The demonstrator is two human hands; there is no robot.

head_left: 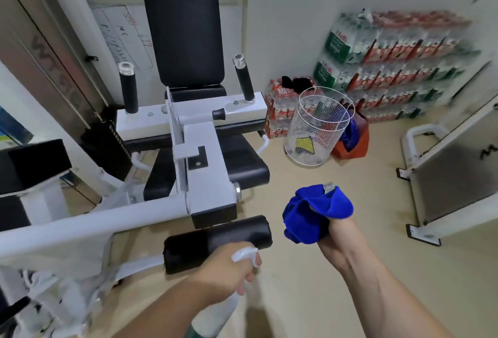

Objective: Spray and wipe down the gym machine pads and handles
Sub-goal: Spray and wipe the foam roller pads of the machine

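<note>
Near the bottom of the view, my left hand [226,270] is closed around the neck of a white spray bottle [215,313], with a finger on its trigger, and the nozzle is just beside the black roller pad [218,240] at the front of the gym machine [199,149]. My right hand [331,240] is clenched on a bunched blue cloth [315,213], which it holds apart from the pad, a little to the right of it.

I judge that the step now is to spray this roller pad. To do it well, I would turn the nozzle onto the top of the pad, press shortly so the liquid does not run to the floor, and then bring the cloth along the whole length of the roller, also around its far side, which I cannot see.

For counting: I see two upright handles with black grips, the left handle [128,86] and the right handle [244,78], one tall back pad [186,33], one seat pad [242,165] partly hidden under the white frame, and one roller pad. There is one bottle and one cloth. One wire basket [315,130] stands on the floor to the right, well apart from the machine.
</note>
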